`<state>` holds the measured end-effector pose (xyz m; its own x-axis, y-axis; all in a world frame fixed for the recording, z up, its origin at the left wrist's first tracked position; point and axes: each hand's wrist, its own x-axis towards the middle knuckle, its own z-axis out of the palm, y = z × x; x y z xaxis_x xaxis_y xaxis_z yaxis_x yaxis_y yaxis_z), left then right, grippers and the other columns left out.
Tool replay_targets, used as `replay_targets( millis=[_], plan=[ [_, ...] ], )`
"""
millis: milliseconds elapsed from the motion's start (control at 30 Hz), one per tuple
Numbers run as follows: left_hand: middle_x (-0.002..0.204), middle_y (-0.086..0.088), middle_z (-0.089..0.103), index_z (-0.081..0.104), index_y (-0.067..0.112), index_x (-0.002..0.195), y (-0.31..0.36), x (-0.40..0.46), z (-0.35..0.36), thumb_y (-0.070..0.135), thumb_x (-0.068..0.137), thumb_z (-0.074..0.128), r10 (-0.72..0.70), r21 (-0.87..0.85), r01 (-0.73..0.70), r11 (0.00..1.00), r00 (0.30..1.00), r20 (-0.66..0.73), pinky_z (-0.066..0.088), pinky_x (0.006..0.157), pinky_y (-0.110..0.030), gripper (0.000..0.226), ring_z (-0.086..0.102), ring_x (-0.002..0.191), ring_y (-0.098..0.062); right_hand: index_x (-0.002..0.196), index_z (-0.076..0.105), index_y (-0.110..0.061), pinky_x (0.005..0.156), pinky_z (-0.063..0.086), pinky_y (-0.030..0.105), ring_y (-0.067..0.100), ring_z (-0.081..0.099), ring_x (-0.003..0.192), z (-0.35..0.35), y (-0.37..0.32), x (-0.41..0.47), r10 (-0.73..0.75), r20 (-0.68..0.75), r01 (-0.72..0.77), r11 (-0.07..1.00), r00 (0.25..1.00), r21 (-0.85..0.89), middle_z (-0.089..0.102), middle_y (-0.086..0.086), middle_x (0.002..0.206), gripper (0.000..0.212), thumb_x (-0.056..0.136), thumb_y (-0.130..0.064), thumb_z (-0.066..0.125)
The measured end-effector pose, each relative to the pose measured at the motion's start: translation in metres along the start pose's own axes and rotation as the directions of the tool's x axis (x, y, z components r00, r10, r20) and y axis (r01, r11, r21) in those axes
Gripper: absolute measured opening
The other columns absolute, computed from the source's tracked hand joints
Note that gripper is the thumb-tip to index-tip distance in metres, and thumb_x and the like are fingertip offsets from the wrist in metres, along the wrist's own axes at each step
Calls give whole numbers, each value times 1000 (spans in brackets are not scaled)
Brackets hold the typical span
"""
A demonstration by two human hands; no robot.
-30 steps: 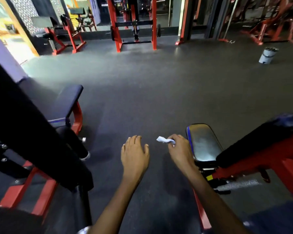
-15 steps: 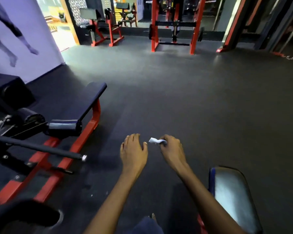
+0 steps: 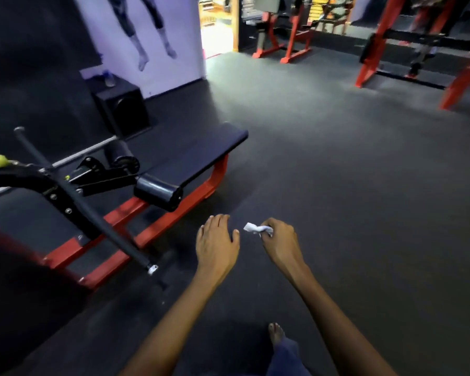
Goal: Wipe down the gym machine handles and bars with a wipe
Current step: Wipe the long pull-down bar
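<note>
Wipe point(image 3: 257, 228): small, white, crumpled into a twisted strip, sitting in mid-air over the dark floor point(image 3: 337, 172) near the centre of the view, its free end poking out to the left toward the other hand. Its held end is disappearing under the curled fingers of the right hand point(image 3: 280, 241), so how much of it is bunched inside the grip is not showing. The right hand is pinching the wipe between thumb and fingers, knuckles up, forearm reaching in from the near right edge. The left hand point(image 3: 217, 244) is hovering just beside it, palm down, fingers straight and close together with the thumb slightly out, gripping nothing and touching nothing; a small gap is separating its thumb from the tip of the wipe. Both forearms are being cut off by the bottom edge. The machine at left is blurring badly: a long black bar point(image 3: 87, 210) is slanting from far left toward the near centre, ending in a pale cap close to the left hand but apart from it, and its far end is passing behind a black bracket with bolts. A black roller pad point(image 3: 158, 193) is lying against the red frame point(image 3: 158, 232) beside a flat dark bench pad point(image 3: 201, 150). The machine's left part is running out of frame. A bare foot point(image 3: 276, 333) and a blue trouser leg are showing at the bottom.
</note>
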<state>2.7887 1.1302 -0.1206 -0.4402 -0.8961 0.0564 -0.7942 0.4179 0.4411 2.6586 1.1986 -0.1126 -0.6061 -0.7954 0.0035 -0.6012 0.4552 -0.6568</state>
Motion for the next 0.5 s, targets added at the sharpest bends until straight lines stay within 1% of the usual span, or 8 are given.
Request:
replay_targets(
  millis=[67, 167, 267, 333, 433, 500],
  plan=[
    [146, -1, 46, 44, 15, 141, -6, 26, 8, 32, 98, 49, -99, 6, 99, 995, 994, -51, 23, 116, -36, 47, 33, 140, -17, 84, 65, -7, 55, 38, 29, 24, 58, 71, 9, -4, 41, -89, 70, 89, 996, 994, 3, 66, 13, 81, 14, 88, -10, 52],
    [148, -2, 44, 43, 16, 142, -16, 52, 15, 31, 97, 48, -271, 1, 273, 962, 955, -125, 22, 116, -36, 47, 32, 141, -18, 85, 67, -9, 61, 46, 35, 30, 62, 78, 28, -12, 95, -229, 203, 228, 973, 952, 25, 67, 13, 82, 14, 85, -8, 53],
    [149, -1, 42, 41, 16, 143, -28, 64, 20, 33, 97, 47, -450, -11, 456, 890, 874, -184, 23, 115, -36, 49, 31, 141, -18, 83, 66, -11, 63, 47, 36, 33, 63, 78, 49, -26, 135, -340, 367, 334, 939, 866, 82, 68, 14, 81, 13, 83, -6, 54],
    [152, -1, 38, 37, 16, 145, -36, 66, 27, 34, 98, 44, -530, -9, 539, 842, 825, -195, 19, 117, -34, 51, 26, 144, -17, 82, 66, -12, 62, 43, 31, 31, 62, 80, 63, -32, 153, -392, 426, 386, 916, 815, 105, 67, 12, 84, 14, 82, -5, 54],
    [154, -1, 34, 33, 16, 148, -53, 64, 42, 34, 99, 44, -670, -40, 680, 732, 709, -218, 16, 117, -32, 54, 23, 145, -16, 86, 67, -10, 62, 34, 25, 26, 60, 84, 95, -47, 178, -469, 515, 478, 869, 717, 127, 61, 9, 94, 13, 85, -5, 55],
    [153, -3, 36, 34, 13, 147, -67, 61, 50, 32, 97, 47, -736, -82, 741, 667, 638, -227, 15, 116, -31, 54, 25, 144, -17, 87, 67, -8, 65, 36, 24, 25, 59, 85, 116, -56, 188, -496, 555, 496, 853, 668, 164, 59, 8, 97, 14, 85, -3, 55]
  ],
)
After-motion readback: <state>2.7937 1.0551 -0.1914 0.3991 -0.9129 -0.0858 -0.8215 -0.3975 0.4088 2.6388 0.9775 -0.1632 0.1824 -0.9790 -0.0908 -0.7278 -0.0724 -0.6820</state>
